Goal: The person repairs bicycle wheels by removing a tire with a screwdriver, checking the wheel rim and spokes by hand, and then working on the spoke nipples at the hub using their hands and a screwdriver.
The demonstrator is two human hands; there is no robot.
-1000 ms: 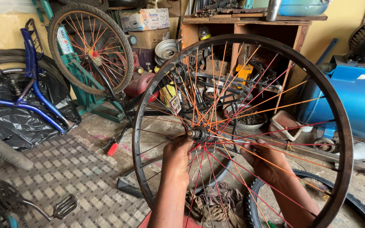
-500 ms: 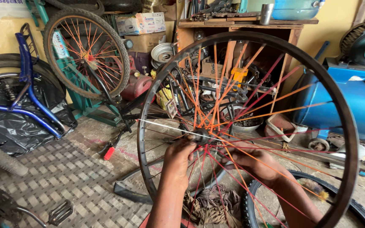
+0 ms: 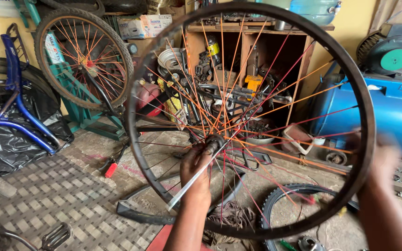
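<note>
I hold up a bare black bicycle rim (image 3: 140, 153) laced with red and orange spokes in the head view. My left hand (image 3: 196, 169) grips the hub (image 3: 215, 141) at the wheel's centre, with a silver axle rod (image 3: 189, 186) running down across the fingers. My right hand (image 3: 383, 160) is blurred and sits on the rim's right edge, fingers wrapped over it. The wheel stands nearly upright and fills most of the view.
A second tyred wheel (image 3: 83, 58) on a green stand (image 3: 87, 116) at the back left. Blue bike frame (image 3: 17, 102) on the left. Wooden shelf (image 3: 257, 56) with parts behind, blue tank (image 3: 396, 116) on the right. Loose tyre (image 3: 280, 204), red-handled tool (image 3: 111, 168) and pedal (image 3: 54, 236) on the floor.
The wheel has come closer and tilted more upright. My right hand has moved from near the hub out to the rim's right edge. My left hand stays on the hub.
</note>
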